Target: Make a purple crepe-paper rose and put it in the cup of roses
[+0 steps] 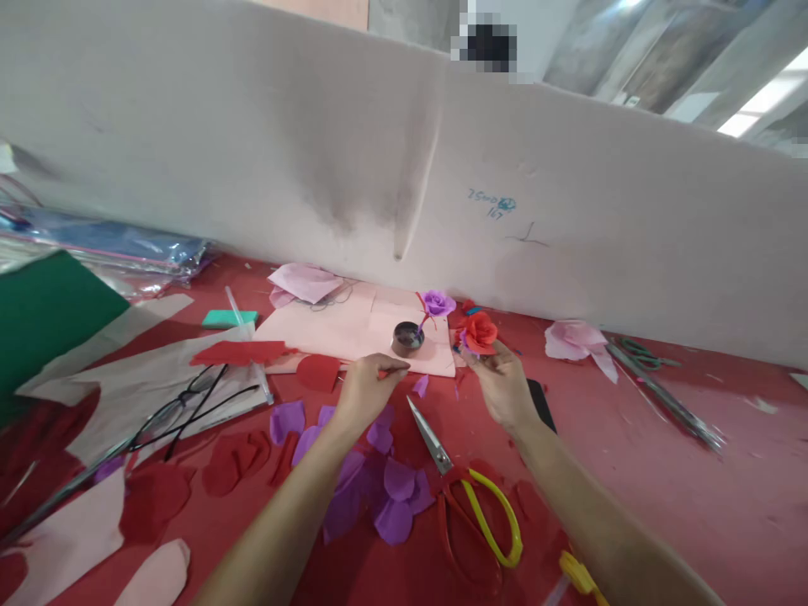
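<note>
My right hand (502,383) holds a red paper rose (480,333) upright between thumb and fingers; a bit of purple shows at its underside. My left hand (366,389) is closed in a pinch just in front of a small round tin (407,338); what it pinches, if anything, I cannot make out. Behind the tin lies a purple paper rose (438,302), with a thin red strip beside it. Purple paper petals (395,501) are scattered below my left hand. Scissors (476,505) with one red and one yellow handle lie between my forearms.
Pink sheets (353,316) lie under the tin. Eyeglasses (189,400), red cut pieces (236,461) and a green sheet (56,324) are at the left. A pink paper flower (576,339) and thin wires (672,400) lie right. A white partition (252,143) rises behind.
</note>
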The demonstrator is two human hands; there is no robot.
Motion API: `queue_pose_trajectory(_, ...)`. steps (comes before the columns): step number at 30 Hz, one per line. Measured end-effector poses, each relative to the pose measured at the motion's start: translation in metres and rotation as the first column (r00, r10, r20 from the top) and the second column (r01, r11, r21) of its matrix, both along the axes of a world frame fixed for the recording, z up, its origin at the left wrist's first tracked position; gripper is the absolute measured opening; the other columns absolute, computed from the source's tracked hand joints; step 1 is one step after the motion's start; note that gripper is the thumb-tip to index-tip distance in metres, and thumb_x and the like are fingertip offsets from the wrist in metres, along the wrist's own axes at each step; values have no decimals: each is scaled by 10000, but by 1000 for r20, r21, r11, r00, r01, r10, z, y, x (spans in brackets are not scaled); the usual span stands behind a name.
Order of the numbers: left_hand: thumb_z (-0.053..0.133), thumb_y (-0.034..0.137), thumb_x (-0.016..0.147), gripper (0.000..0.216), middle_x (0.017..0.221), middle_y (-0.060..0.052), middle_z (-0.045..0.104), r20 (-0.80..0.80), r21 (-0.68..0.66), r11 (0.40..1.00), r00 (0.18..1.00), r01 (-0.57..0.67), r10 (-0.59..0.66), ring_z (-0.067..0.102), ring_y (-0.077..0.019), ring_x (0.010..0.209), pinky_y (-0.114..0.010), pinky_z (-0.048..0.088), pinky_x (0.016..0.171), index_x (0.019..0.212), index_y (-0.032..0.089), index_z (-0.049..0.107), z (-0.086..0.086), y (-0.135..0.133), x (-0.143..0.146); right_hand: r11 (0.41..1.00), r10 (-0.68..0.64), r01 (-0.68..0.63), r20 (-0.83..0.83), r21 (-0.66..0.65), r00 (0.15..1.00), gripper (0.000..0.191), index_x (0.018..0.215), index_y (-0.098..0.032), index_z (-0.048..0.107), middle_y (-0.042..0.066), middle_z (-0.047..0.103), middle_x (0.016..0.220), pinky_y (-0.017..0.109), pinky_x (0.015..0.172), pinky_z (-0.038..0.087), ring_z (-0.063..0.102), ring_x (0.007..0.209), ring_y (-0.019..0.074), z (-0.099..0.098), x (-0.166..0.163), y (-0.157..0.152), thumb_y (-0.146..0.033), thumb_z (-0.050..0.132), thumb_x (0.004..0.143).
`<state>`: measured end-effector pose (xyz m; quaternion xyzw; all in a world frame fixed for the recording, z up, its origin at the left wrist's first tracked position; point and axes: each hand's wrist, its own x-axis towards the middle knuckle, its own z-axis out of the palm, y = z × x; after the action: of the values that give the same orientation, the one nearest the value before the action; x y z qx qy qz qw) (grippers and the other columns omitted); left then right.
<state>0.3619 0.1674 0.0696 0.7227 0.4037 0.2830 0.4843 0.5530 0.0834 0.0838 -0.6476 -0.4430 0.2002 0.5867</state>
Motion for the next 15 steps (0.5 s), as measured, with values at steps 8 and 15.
queue_pose_trajectory(8,556,276,766,245,946,-62,736,-90,-34,996,993,-77,73,664,-199,870,-292,476,805,903,180,735,-10,16,-8,996,-86,76,368,42,926,150,876,-174,624,37,667,748,278,631,481,623,675,175,0,-30,35,-304,584,811)
queue_pose_trajectory(15,571,302,757,256,948,-69,736,-10,-154,978,990,-141,141,664,-206,893,-288,473,806,899,158,728,-32,36,-17,990,-44,99,432,-105,901,247,1011,-172,629,77,722,804,315,678,507,679,749,238,-19,-38,69,-316,576,817)
